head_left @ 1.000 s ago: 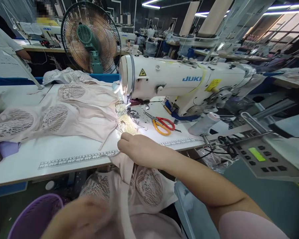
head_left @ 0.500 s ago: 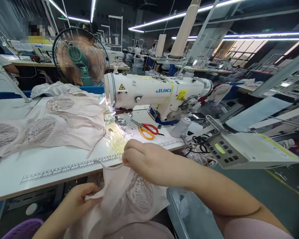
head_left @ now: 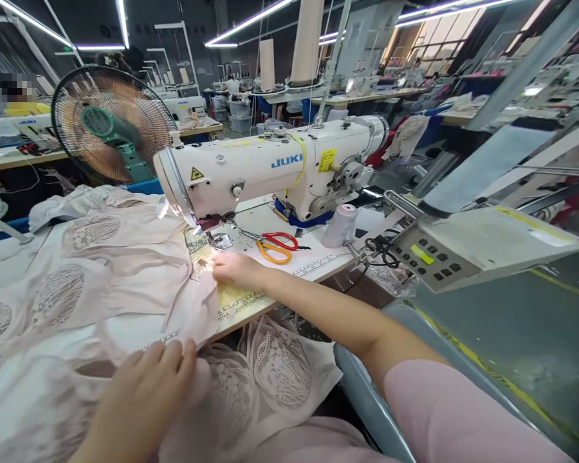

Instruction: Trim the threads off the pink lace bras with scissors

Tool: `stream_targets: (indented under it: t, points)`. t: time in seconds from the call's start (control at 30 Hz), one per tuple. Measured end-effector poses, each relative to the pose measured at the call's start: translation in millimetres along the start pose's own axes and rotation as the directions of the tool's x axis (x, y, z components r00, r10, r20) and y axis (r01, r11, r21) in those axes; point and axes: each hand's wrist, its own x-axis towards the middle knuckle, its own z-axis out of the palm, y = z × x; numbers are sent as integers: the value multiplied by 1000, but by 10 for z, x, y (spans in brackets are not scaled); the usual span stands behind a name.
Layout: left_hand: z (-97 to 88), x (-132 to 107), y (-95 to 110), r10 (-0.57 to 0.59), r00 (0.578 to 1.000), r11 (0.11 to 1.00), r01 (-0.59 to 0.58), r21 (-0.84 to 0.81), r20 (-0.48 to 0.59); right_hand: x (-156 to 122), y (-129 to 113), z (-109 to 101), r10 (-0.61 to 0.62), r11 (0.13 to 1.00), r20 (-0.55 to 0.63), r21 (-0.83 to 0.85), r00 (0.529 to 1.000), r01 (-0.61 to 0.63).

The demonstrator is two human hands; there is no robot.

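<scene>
Sewing stations and strip lights fill the hall behind your white surface [head_left: 318,262]. Your right hand [head_left: 234,269] sits on the pink lace garment [head_left: 197,315], at 6 o'clock from the sewing machine [head_left: 270,170] head. Lamp glare hides whether its grip pinches the cloth. Your left hand [head_left: 145,392], at 7 o'clock from the right, lies flat on the same garment with its grip open. Scissors [head_left: 277,247] lie at 3 o'clock.

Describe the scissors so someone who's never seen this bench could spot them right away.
Find the white sewing machine on the table. Under its arm, just right of the right hand, lie the scissors. Their red and orange handles set them apart from the pale thread cone beside them.
</scene>
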Motion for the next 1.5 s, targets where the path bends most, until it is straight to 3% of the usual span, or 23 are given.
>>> stream_targets:
  t: [0.07, 0.13, 0.3, 0.37, 0.53, 0.63, 0.73, 0.87, 0.93, 1.07, 1.2, 1.37, 1.5]
  points:
    - [186, 203, 98, 108, 993, 990, -112, 88, 44, -51, 124, 68, 9, 1000, 20, -17, 1000, -9]
    - [331, 314, 118, 126, 990, 986, -132, 100, 56, -105, 175, 91, 33, 999, 20, -31, 999, -32]
    - [513, 434, -7, 158, 976, 981, -173, -93, -148, -270, 11, 74, 120, 991, -53, -47, 991, -122]
    - [546, 466, -56, 164, 971, 966, -194, -169, -173, -415, -102, 77, 142, 989, -91, -35, 986, -146]
    - [621, 511, -101, 70, 966, 960, -134, -246, -251, -980, -283, 22, -20, 999, -3, 33, 1000, 21]
    - [687, 579, -90, -6, 956, 977, -57, -204, -294, -1279, -301, -161, 72, 997, 71, -4, 995, -72]
    - [712, 693, -62, -13, 949, 989, -34, -143, -316, -1400, -226, -415, 259, 965, 72, -62, 963, -255]
    - [640, 799, -23, 69, 938, 993, -96, -63, -339, -1232, 66, -650, 561, 793, -94, -225, 822, -567]
    - [604, 795, -9, 107, 935, 993, -120, -18, -339, -1058, 253, -676, 632, 722, -111, -278, 767, -634]
    - [611, 689, 4, 82, 956, 995, -93, -25, -282, -723, 519, -630, 674, 695, -2, -339, 739, -635]
    - [666, 553, 11, -2, 969, 991, -31, -131, -246, -543, 615, -680, 694, 687, 100, -389, 713, -614]
    - [729, 491, 4, -76, 950, 985, 25, -171, -302, -310, 688, -859, 739, 628, 79, -438, 669, -643]
    - [904, 475, -41, -1, 943, 986, -56, -160, -333, -71, 789, -812, 773, 584, 42, -436, 633, -685]
